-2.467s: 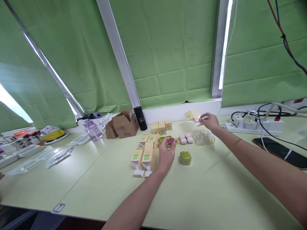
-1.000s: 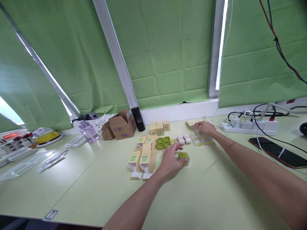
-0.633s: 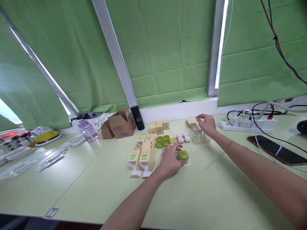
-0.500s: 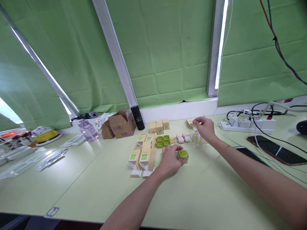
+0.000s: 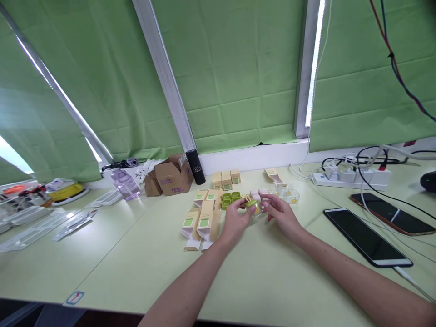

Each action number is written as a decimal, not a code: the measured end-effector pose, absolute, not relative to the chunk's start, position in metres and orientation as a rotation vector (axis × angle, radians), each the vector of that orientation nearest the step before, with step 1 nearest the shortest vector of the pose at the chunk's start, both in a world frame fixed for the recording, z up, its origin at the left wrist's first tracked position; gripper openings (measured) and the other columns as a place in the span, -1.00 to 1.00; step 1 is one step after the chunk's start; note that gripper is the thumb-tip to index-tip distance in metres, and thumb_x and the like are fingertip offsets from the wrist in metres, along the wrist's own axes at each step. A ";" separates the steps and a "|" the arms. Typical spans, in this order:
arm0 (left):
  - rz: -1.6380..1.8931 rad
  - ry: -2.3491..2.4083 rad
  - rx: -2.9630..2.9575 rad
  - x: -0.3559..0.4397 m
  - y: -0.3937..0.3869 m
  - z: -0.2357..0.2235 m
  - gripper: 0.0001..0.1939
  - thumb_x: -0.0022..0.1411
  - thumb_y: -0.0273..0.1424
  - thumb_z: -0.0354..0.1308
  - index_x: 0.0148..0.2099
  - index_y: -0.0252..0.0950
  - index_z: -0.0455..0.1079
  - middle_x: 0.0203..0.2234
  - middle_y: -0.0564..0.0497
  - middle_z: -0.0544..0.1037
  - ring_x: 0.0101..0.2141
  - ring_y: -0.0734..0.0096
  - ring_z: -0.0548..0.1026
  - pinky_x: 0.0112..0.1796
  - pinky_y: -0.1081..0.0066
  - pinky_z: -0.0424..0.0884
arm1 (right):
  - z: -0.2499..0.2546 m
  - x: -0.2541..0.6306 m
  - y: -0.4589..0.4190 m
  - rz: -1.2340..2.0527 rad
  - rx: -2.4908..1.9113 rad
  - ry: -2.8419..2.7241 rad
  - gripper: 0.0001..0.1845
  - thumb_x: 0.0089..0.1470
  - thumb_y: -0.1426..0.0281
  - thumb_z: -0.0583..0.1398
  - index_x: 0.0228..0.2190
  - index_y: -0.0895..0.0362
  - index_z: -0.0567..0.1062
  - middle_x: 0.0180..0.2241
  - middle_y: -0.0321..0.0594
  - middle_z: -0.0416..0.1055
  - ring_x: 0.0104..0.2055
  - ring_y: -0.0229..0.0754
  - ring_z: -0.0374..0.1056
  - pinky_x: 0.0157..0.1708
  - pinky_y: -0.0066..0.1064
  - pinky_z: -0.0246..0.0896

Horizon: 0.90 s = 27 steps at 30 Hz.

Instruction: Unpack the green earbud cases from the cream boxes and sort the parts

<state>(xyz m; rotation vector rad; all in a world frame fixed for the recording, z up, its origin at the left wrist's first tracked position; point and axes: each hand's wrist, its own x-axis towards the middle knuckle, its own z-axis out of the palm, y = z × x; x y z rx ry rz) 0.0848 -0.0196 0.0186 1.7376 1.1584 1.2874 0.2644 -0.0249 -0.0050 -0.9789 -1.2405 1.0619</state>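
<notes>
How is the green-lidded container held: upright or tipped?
Tipped: the left hand holds the container slanting, green lid to the left, clear base to the right.

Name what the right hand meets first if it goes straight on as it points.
The right hand would probably meet the green-lidded container held by the left hand; whether they already touch is unclear.

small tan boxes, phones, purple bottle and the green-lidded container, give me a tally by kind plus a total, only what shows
Small tan boxes: 8 (3 in the back row, 4 in the front cluster, 1 off to the right)
Phones: 2
Purple bottle: 1
Green-lidded container: 1
Total: 12
</notes>
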 end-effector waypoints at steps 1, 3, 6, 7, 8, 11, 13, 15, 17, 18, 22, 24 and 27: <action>1.302 1.169 1.704 0.085 -0.019 0.019 -0.62 0.16 -0.23 0.35 -0.03 -0.34 0.56 -0.10 -0.20 0.65 -0.11 0.11 0.57 -0.02 0.15 0.44 | -0.005 0.263 -0.027 1.121 -0.947 -1.221 -0.44 0.03 -0.01 0.33 -0.04 0.05 0.51 -0.22 -0.13 0.55 -0.24 -0.04 0.46 -0.43 -0.29 0.34; 1.328 1.209 1.642 0.085 -0.019 0.019 -0.57 0.15 -0.20 0.37 -0.01 -0.36 0.56 -0.06 -0.24 0.65 -0.08 0.07 0.58 -0.02 0.13 0.45 | -0.004 0.259 -0.031 1.219 -0.890 -1.195 -0.41 -0.01 -0.01 0.38 -0.04 0.05 0.49 -0.20 -0.13 0.52 -0.20 0.00 0.49 -0.43 -0.27 0.40; 1.343 1.261 1.596 0.086 -0.020 0.018 -0.50 0.14 -0.15 0.38 0.02 -0.39 0.55 -0.07 -0.27 0.64 -0.07 0.05 0.59 -0.03 0.11 0.46 | -0.002 0.255 -0.035 1.336 -0.822 -1.160 -0.44 -0.05 0.05 0.43 -0.08 0.03 0.48 -0.18 -0.14 0.52 -0.14 0.02 0.51 -0.32 -0.18 0.50; 1.344 1.269 1.594 0.087 -0.021 0.018 -0.48 0.13 -0.13 0.38 0.02 -0.39 0.55 -0.08 -0.27 0.65 -0.07 0.04 0.59 -0.03 0.11 0.46 | -0.002 0.254 -0.036 1.370 -0.803 -1.141 -0.46 -0.06 0.07 0.45 -0.10 0.03 0.48 -0.18 -0.16 0.52 -0.13 0.01 0.51 -0.28 -0.15 0.51; 1.350 1.273 1.597 0.087 -0.022 0.018 -0.46 0.12 -0.12 0.39 0.02 -0.39 0.55 -0.10 -0.27 0.65 -0.08 0.05 0.59 -0.04 0.12 0.47 | -0.002 0.254 -0.036 1.401 -0.785 -1.119 -0.47 -0.06 0.10 0.46 -0.11 0.02 0.48 -0.20 -0.18 0.53 -0.13 0.00 0.52 -0.24 -0.12 0.51; 1.379 1.245 1.620 0.088 -0.025 0.019 -0.46 0.12 -0.07 0.39 0.00 -0.37 0.57 -0.12 -0.23 0.66 -0.08 0.06 0.59 -0.03 0.13 0.47 | -0.003 0.255 -0.035 1.482 -0.727 -1.053 -0.51 -0.07 0.16 0.48 -0.15 0.02 0.47 -0.27 -0.23 0.56 -0.16 -0.02 0.54 -0.16 -0.09 0.50; 1.393 1.193 1.626 0.088 -0.026 0.018 -0.53 0.22 -0.06 0.31 -0.02 -0.33 0.59 -0.11 -0.21 0.66 -0.05 0.07 0.59 0.01 0.14 0.46 | -0.004 0.257 -0.034 1.527 -0.694 -1.007 -0.54 -0.06 0.19 0.47 -0.16 0.01 0.46 -0.27 -0.22 0.59 -0.19 -0.02 0.56 -0.14 -0.08 0.48; 1.401 1.154 1.623 0.088 -0.027 0.017 -0.59 0.31 -0.09 0.22 -0.04 -0.31 0.60 -0.08 -0.20 0.66 -0.01 0.09 0.58 0.07 0.13 0.42 | -0.005 0.260 -0.032 1.571 -0.661 -0.966 -0.58 -0.02 0.20 0.44 -0.16 0.01 0.46 -0.25 -0.18 0.61 -0.21 0.00 0.58 -0.13 -0.07 0.46; 1.410 1.146 1.631 0.087 -0.027 0.015 -0.63 0.34 -0.14 0.19 -0.04 -0.30 0.61 -0.06 -0.19 0.65 0.00 0.10 0.57 0.10 0.13 0.40 | -0.006 0.262 -0.032 1.611 -0.627 -0.934 -0.62 0.02 0.19 0.40 -0.16 0.02 0.45 -0.25 -0.14 0.64 -0.21 0.02 0.59 -0.11 -0.05 0.44; 1.416 1.146 1.645 0.087 -0.027 0.014 -0.66 0.34 -0.17 0.20 -0.03 -0.29 0.61 -0.07 -0.18 0.65 -0.01 0.11 0.57 0.10 0.12 0.40 | -0.006 0.262 -0.032 1.629 -0.613 -0.920 -0.64 0.04 0.20 0.38 -0.16 0.02 0.44 -0.26 -0.13 0.64 -0.21 0.02 0.59 -0.10 -0.04 0.43; 1.441 1.139 1.725 0.086 -0.027 0.010 -0.71 0.31 -0.27 0.23 -0.01 -0.28 0.61 -0.09 -0.16 0.66 -0.03 0.14 0.57 0.09 0.13 0.40 | -0.008 0.260 -0.033 1.661 -0.592 -0.883 -0.68 0.09 0.22 0.33 -0.14 -0.01 0.41 -0.30 -0.14 0.66 -0.24 0.03 0.61 -0.07 0.00 0.41; 1.453 1.145 1.749 0.086 -0.027 0.009 -0.73 0.31 -0.29 0.23 -0.02 -0.28 0.61 -0.10 -0.16 0.66 -0.03 0.14 0.57 0.08 0.13 0.40 | -0.009 0.259 -0.033 1.670 -0.592 -0.877 -0.68 0.10 0.24 0.31 -0.13 -0.02 0.40 -0.30 -0.14 0.66 -0.24 0.04 0.61 -0.06 0.01 0.41; 1.457 1.160 1.762 0.086 -0.027 0.008 -0.73 0.31 -0.29 0.22 -0.03 -0.28 0.61 -0.11 -0.16 0.66 -0.05 0.15 0.57 0.07 0.13 0.41 | -0.010 0.258 -0.032 1.680 -0.598 -0.864 -0.65 0.08 0.27 0.31 -0.10 0.00 0.39 -0.29 -0.12 0.66 -0.23 0.05 0.61 -0.07 0.01 0.40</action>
